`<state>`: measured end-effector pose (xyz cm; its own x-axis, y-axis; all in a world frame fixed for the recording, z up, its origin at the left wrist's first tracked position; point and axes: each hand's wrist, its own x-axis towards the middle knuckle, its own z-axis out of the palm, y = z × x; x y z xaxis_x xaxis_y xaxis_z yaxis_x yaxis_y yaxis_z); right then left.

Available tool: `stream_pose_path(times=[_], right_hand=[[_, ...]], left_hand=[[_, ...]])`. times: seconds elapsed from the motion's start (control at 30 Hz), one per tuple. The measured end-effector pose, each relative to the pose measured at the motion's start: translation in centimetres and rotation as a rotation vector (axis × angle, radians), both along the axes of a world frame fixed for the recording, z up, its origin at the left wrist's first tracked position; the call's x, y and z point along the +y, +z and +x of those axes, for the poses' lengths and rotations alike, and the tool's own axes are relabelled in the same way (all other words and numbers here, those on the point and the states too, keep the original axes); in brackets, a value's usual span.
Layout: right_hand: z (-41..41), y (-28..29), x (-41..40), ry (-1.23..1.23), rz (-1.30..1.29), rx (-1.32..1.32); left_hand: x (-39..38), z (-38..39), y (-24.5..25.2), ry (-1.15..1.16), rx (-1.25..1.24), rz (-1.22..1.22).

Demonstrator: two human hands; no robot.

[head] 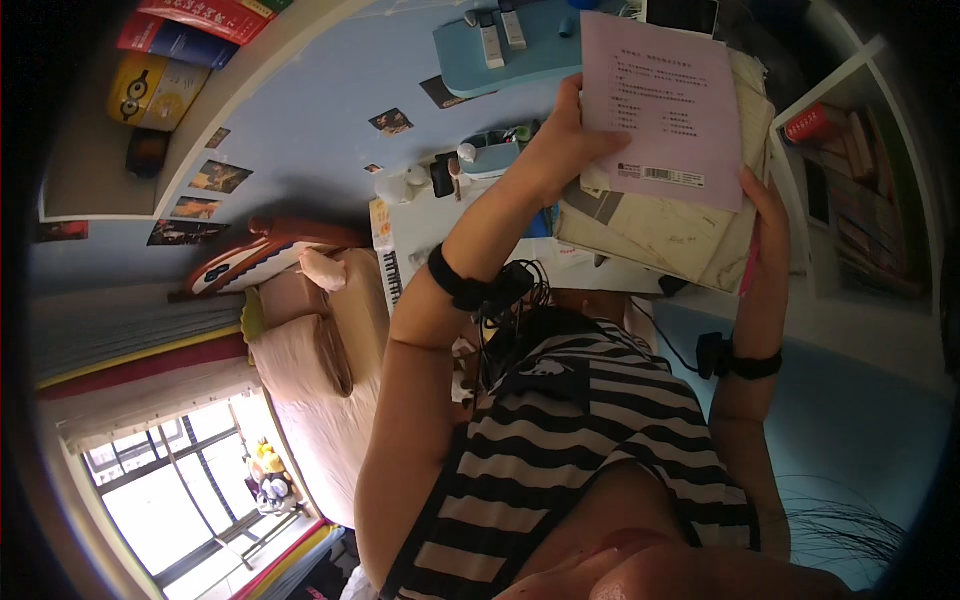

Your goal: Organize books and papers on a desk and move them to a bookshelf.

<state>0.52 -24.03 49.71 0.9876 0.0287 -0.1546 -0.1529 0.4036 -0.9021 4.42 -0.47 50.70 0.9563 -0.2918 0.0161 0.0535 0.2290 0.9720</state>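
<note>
My left hand (574,139) grips the left edge of a pink booklet (660,105), its thumb lying over the cover. The booklet bears printed text and a barcode. Under it is a stack of worn, pale papers or books (675,240) with creased, curled edges. My right hand (766,206) holds the right side of this stack, thumb near the booklet's lower right corner. A thin pink edge (748,266) shows at the stack's right side. Most fingers of both hands are hidden by the papers.
A white desk (420,225) lies below, with a blue organizer (491,159) and small items. White bottles (490,45) stand on a blue shelf (457,64). Bookshelves flank both sides, one holding books (840,142). A bed (337,435) is at left. A cable (664,334) hangs by my right arm.
</note>
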Motion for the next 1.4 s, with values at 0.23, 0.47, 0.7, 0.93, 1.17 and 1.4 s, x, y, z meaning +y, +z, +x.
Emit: stream_pose_path(times=[0.23, 0.47, 0.7, 0.93, 1.17, 1.4], right_hand=[[-0.7, 0.2, 0.5, 0.019, 0.17, 0.055], [-0.8, 0.9, -0.2, -0.006, 0.12, -0.055], [-0.3, 0.6, -0.7, -0.117, 0.19, -0.012], [-1.9, -0.2, -2.6, 0.152, 0.335, 0.054], [-2.4, 3.5, -1.8, 0.062, 0.125, -0.047], [-0.3, 3.3, -1.4, -0.475, -0.848, -0.534]], left_hand=[[0.8, 1.1, 0.1, -0.144, -0.059, 0.211], [-1.7, 1.3, 1.8, -0.181, -0.173, 0.271], [-3.3, 0.2, -1.0, -0.024, 0.03, 0.13], [-3.3, -0.2, 3.0, 0.008, -0.231, 0.151], [-4.6, 0.7, 4.1, -0.079, -0.305, -0.016], [-5.1, 1.5, 3.1, -0.097, -0.377, -0.075]])
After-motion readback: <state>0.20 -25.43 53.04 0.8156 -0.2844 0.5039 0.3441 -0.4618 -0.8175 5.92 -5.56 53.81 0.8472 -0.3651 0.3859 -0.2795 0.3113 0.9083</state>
